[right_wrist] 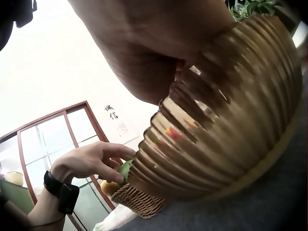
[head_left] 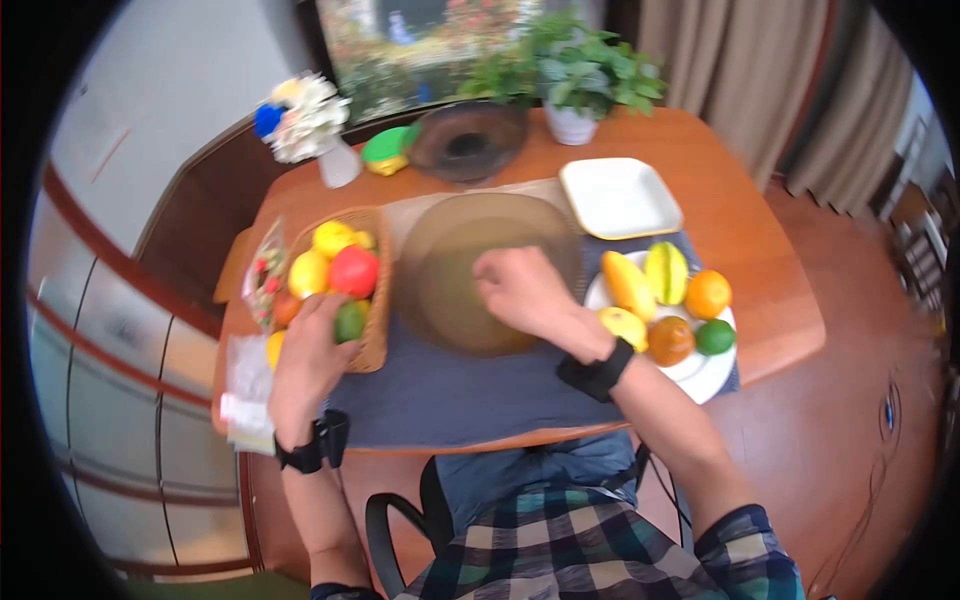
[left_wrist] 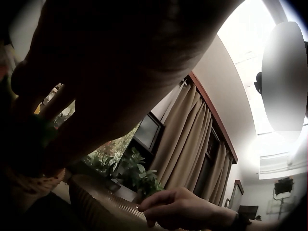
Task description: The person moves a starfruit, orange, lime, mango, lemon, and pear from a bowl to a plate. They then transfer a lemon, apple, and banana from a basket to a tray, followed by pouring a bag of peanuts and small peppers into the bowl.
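Note:
My left hand (head_left: 312,350) reaches over the near side of the wicker basket (head_left: 374,345) and pinches a green fruit (head_left: 349,322) at its edge. The right wrist view shows this green fruit (right_wrist: 126,172) between thumb and fingers. Around it in the basket lie a red fruit (head_left: 354,270), a yellow one (head_left: 309,272) and several others. My right hand (head_left: 530,292) hovers over the large ribbed amber bowl (head_left: 435,315), its fingers loosely bent; in the left wrist view this hand (left_wrist: 180,208) shows nothing in its fingers.
Right of the bowl, a white plate (head_left: 712,378) bears several fruits, including a starfruit (head_left: 666,272) and an orange (head_left: 708,294). Behind it stands a white square dish (head_left: 622,198). A dark round dish (head_left: 490,155), a flower vase (head_left: 340,165) and a potted plant (head_left: 575,125) line the back.

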Motion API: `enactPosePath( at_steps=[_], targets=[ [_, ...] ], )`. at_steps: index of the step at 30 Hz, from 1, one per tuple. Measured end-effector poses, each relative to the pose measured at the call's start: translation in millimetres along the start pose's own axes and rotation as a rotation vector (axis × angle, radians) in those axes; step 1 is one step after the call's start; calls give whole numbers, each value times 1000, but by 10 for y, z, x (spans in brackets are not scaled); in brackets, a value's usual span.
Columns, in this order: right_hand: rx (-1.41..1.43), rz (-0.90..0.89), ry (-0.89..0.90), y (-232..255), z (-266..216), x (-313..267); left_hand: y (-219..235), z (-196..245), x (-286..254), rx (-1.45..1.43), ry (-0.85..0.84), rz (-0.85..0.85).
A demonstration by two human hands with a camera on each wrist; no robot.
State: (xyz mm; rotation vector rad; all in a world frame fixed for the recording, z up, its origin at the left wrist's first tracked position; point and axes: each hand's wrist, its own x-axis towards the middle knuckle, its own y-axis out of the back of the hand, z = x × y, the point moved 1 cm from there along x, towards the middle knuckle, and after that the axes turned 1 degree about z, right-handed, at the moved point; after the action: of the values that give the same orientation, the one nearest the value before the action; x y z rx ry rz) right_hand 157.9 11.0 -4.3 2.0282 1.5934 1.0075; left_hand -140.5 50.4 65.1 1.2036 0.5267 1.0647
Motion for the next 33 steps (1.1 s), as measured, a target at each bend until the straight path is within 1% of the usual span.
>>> enactPosePath(
  at_steps=[2, 3, 5, 6, 8, 9, 10, 12, 13, 14, 15, 16, 18, 19, 20, 21, 22, 23, 24, 26, 28, 30, 31, 33],
  targets=[
    [10, -12, -40, 0, -5, -25, -46, -35, 28, 2, 12, -1],
    [6, -21, -61, 10, -14, -50, -45, -32, 32, -4, -18, -13],
    [6, -19, -91, 31, -34, -80, -10, -24, 24, 19, 6, -14],
    [2, -35, -85, 20, -34, -85, 12, -15, 16, 21, -9, -21],
    [1, -47, -83, 24, -33, -84, 109, 80, 14, 82, 39, 81],
    [3, -48, -69, 31, -39, -81, 138, 173, -15, 82, 12, 151],
    [3, -53, -51, 43, -53, -80, 126, 310, 8, 80, 12, 148],
    [-24, -73, -64, 80, -85, -70, 86, 576, 101, -93, -42, 162],
    [-49, -87, -77, 92, -99, -61, -29, 659, 147, -152, -148, 163],
    [-54, -92, -71, 91, -94, -60, -131, 764, 226, -158, -163, 87],
    [-84, -111, -87, 82, -70, -66, -295, 774, 322, -190, -206, 31],
    [-114, -128, -102, 77, -44, -70, -454, 812, 379, -181, -193, -9],
    [-125, -137, -106, 80, 9, -85, -672, 898, 461, -191, -226, -111],
    [-129, -147, -118, 71, 28, -103, -750, 939, 479, -192, -227, -107],
    [-132, -145, -117, 46, 36, -128, -824, 978, 493, -170, -239, -141],
    [-142, -133, -90, 13, 40, -158, -891, 988, 516, -147, -251, -176],
    [-152, -123, -63, 9, 30, -171, -960, 964, 553, -147, -253, -174],
    [-140, -218, -68, 37, -3, -181, -1033, 929, 590, -133, -259, -228],
    [-141, -217, -66, 14, 8, -179, -1071, 905, 611, -118, -263, -281],
    [-122, -240, -37, -47, 15, -171, -1096, 912, 610, -105, -251, -291],
    [-126, -251, -37, -48, 9, -166, -1108, 896, 601, -117, -289, -277],
    [-139, -334, -75, -45, -3, -153, -1103, 868, 602, -125, -301, -267],
    [-139, -339, -76, -56, 1, -148, -1107, 859, 601, -132, -317, -257],
    [-151, -365, -78, -77, 12, -137, -1133, 863, 601, -163, -287, -282]
  ],
)
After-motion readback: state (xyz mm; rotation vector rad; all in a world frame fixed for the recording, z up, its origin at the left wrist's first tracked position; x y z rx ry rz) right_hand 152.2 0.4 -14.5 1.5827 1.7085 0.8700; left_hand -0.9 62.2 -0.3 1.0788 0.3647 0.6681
